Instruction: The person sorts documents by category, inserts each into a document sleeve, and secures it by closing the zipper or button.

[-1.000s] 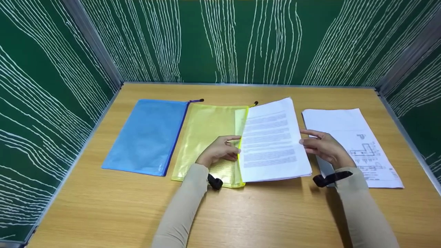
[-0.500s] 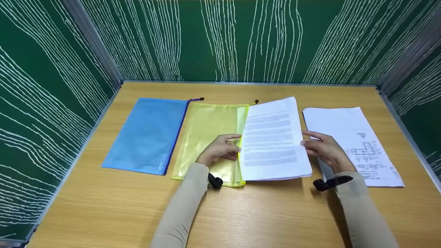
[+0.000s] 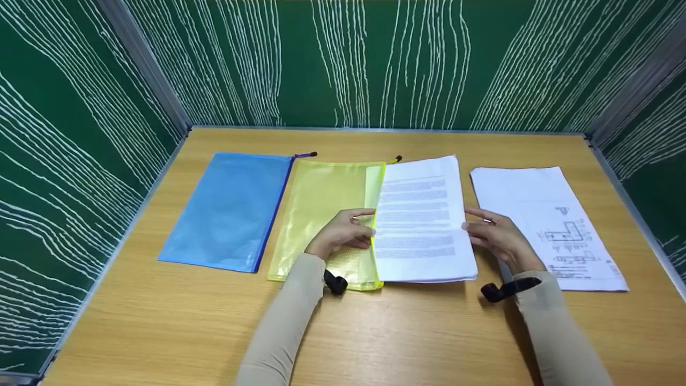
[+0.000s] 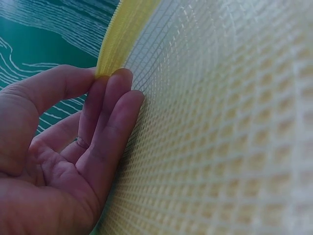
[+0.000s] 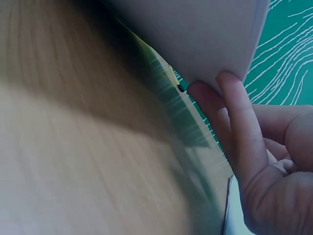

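A yellow mesh zip pouch lies mid-table, its zip edge facing right. My left hand pinches that edge; in the left wrist view the thumb and fingers grip the yellow zip band and hold it raised. A stack of printed paper sits partly inside the pouch, its left part showing through the mesh and the rest sticking out to the right. My right hand holds the stack by its right edge, thumb on top. In the right wrist view the fingers support the sheets from below, above the table.
A blue zip pouch lies flat at the left. To the right, partly behind my right hand, lies another paper stack with line drawings. Green panels with white wavy lines enclose the wooden table at the back and sides.
The right hand has shifted slightly left with the paper stack, whose right edge is now nearer the pouch and a little lower. The left hand keeps its hold on the zip edge.
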